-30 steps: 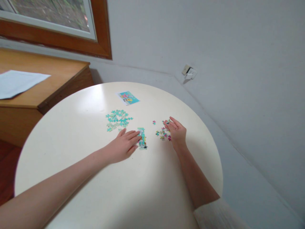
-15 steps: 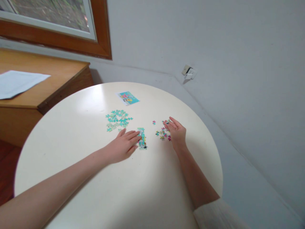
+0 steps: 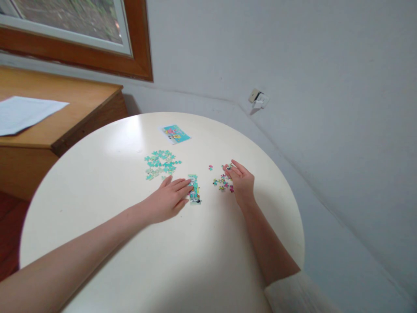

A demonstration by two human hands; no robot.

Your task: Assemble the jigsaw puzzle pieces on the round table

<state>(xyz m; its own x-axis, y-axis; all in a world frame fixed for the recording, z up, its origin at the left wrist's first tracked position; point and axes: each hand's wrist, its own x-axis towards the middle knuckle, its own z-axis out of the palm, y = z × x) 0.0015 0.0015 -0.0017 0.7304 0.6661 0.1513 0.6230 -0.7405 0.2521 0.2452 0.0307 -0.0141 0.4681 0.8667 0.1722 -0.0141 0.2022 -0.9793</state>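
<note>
On the white round desk (image 3: 163, 261), toward its middle, lies a narrow joined puzzle strip (image 3: 194, 195), set upright to the wearer's view. The left hand (image 3: 167, 201) is palm down with fingers extended, gripping nothing; its fingertips rest on the strip's left side. The right hand (image 3: 243, 182) is curled, thumb and fingers closed on what appears to be a dark-marked piece (image 3: 229, 167), at the far edge of a small multicoloured cluster (image 3: 222, 188). One pink piece (image 3: 210, 167) lies apart, between strip and cluster. A larger turquoise heap (image 3: 168, 167) sits beyond the left hand, and a picture card (image 3: 177, 134) farther off.

Step in hand, as judged: selecting a piece while the strip is steadied. The next move would seem to call for turning the chosen piece to match an open edge, without shifting the strip.

Not verifiable: the strip's left margin, covered by fingers; cluster pieces behind the right hand; the held piece's outline and print, too small to read. The left forearm and right sleeve (image 3: 293, 293) are cut off by the frame.
</note>
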